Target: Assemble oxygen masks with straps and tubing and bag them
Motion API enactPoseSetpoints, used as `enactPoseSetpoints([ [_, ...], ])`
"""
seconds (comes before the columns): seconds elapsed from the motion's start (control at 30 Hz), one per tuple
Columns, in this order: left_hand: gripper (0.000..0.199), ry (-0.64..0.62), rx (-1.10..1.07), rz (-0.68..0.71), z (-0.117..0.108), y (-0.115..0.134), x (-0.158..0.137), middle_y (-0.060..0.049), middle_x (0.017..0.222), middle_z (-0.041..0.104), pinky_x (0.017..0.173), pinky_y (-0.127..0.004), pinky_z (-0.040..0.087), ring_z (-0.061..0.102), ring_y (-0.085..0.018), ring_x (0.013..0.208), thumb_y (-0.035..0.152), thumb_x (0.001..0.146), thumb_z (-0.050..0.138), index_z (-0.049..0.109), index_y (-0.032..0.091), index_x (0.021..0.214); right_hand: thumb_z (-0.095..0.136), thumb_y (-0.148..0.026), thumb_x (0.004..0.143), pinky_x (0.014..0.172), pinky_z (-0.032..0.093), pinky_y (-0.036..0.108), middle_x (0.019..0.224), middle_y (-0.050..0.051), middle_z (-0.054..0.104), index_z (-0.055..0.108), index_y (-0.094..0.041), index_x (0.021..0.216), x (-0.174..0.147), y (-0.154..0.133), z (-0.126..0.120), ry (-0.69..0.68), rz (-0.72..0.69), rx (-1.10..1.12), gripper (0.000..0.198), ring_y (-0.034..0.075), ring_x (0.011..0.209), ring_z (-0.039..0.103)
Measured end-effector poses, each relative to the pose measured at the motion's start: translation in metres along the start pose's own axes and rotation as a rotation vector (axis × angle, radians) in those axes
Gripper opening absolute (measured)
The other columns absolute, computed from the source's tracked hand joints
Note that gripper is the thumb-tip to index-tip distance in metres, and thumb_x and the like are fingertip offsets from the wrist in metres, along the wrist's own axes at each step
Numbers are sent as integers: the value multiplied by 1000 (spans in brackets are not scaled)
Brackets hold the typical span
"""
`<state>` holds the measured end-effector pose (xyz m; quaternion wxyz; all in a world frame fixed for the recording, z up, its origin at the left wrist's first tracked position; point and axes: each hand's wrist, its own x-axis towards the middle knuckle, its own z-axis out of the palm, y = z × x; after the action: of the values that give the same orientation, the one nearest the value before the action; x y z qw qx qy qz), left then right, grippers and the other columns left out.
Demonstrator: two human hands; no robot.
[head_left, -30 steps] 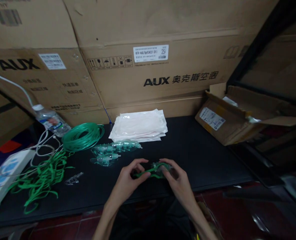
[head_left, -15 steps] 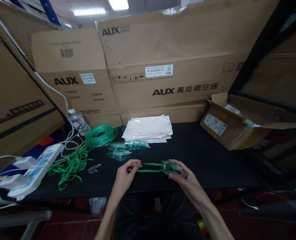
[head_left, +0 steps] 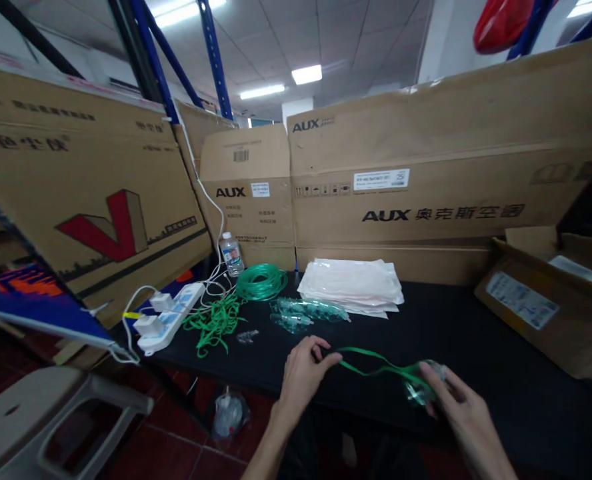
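My right hand holds a clear green-tinted plastic mask just above the black table. A green elastic strap runs from the mask to my left hand, which pinches its far end. The strap hangs slack between the two hands. Further back on the table lie other clear masks, a coil of green tubing and a loose heap of green straps.
A stack of white plastic pouches lies at the back of the table. A white power strip and water bottle sit at the left. An open carton stands at the right. Large cardboard boxes wall the back; a grey stool stands lower left.
My hands have drawn apart, pulling the green strap out from the mask. The view has tilted up and swung left, showing the ceiling and the stool.
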<state>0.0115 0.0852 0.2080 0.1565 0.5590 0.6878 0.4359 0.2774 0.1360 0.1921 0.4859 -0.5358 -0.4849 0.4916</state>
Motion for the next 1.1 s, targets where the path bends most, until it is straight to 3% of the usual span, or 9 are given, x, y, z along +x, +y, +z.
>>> enactPoseSetpoints([
  [0.07,31,-31,32,57,-19,0,6,4,77,69,62,-24,47,62,-15,64,48,78,79,77,27,100,76,-74,69,46,39,29,52,-2,57,70,-18,83,8,-1,2,48,31,-8,58,17,47,50],
  [0.13,33,3,89,82,-47,-4,22,2,82,70,67,-27,50,63,-17,68,51,86,71,75,26,107,74,-78,67,47,38,30,48,-2,55,68,-19,79,14,-5,5,55,44,-10,61,17,46,48],
  [0.27,34,122,262,82,-116,-27,85,-10,109,70,95,-40,49,65,-25,100,43,99,56,70,18,117,72,-81,65,49,38,30,45,-3,53,66,-19,75,16,-11,12,32,13,-34,63,16,45,47],
  [0.33,33,76,337,88,-144,-42,119,-12,127,65,105,-49,45,60,-28,119,36,97,64,66,16,123,71,-80,66,48,38,29,46,-3,53,66,-19,74,15,-12,13,17,5,-53,61,16,45,48],
  [0.4,32,-25,396,79,-163,-55,148,-11,134,63,104,-53,48,60,-29,122,34,96,67,65,17,123,70,-79,66,47,37,28,48,-3,53,65,-20,71,12,-11,13,-3,0,-53,59,16,45,48],
  [0.53,27,-220,482,37,-173,-72,184,-9,126,67,97,-48,55,66,-26,112,33,97,67,67,17,119,71,-75,66,45,38,27,50,-4,53,66,-20,72,9,-11,12,-35,-23,-2,56,16,46,49],
  [0.67,25,-296,537,4,-170,-82,197,-8,125,68,96,-47,55,66,-26,112,33,97,67,68,17,116,74,-73,65,42,38,27,51,-4,52,67,-19,73,8,-12,13,-11,-19,33,55,15,44,48],
  [0.93,27,-288,535,-15,-178,-81,208,-6,116,71,94,-46,56,68,-27,106,38,98,65,69,14,111,71,-71,72,44,41,25,59,-3,54,65,-20,72,12,-9,9,-37,-24,50,51,15,50,51],
  [1.1,27,-145,551,-5,-192,-70,220,-6,110,72,92,-45,55,69,-25,102,40,99,63,70,14,106,73,-72,69,43,41,26,58,-3,54,64,-21,69,12,-9,8,-32,-6,65,52,15,49,51],
])
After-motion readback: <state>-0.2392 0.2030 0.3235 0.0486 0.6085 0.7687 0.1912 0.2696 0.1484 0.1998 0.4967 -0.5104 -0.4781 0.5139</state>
